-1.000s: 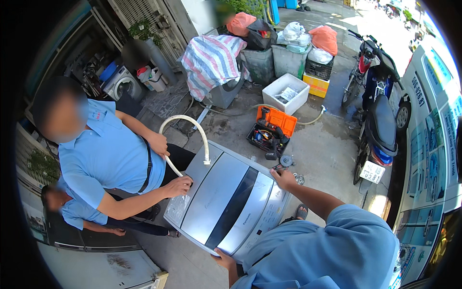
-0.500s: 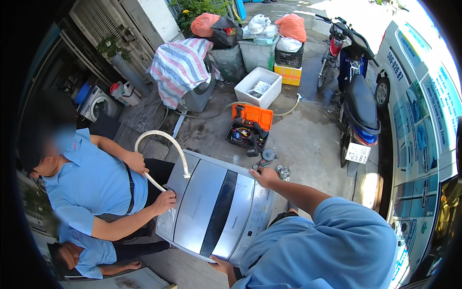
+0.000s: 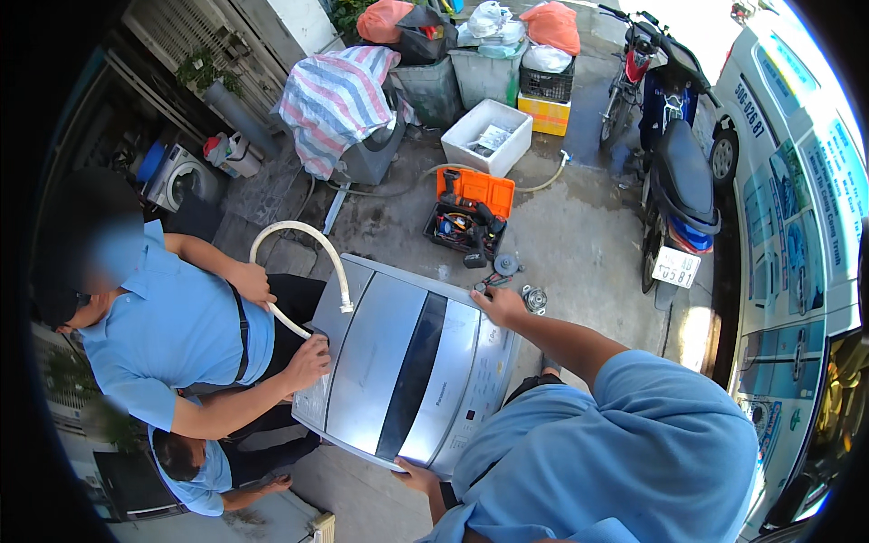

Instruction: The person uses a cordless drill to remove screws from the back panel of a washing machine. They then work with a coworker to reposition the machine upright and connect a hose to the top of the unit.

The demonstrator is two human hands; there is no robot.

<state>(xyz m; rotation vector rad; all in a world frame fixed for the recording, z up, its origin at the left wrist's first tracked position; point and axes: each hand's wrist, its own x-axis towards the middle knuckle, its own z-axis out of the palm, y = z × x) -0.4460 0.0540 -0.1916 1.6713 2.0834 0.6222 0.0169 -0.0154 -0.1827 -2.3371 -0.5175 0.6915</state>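
A silver top-loading washing machine with a dark band across its lid stands in front of me. My right hand grips its far right corner, and my left hand holds the near edge, thumb on top and the other fingers mostly hidden. Across the machine, a co-worker in a blue shirt has both hands on a cream hose. The hose arches up, and its free end hangs over the machine's top. Behind that co-worker, a second person bends low.
An open orange toolbox with power tools sits beyond the machine, metal parts beside it. Farther back are a white foam box, bins and a striped sheet. A motorbike and a van stand to the right.
The second person has bent farther down and moved right, toward the machine. The hose's free end has shifted slightly down and left. My hands keep their hold on the washing machine.
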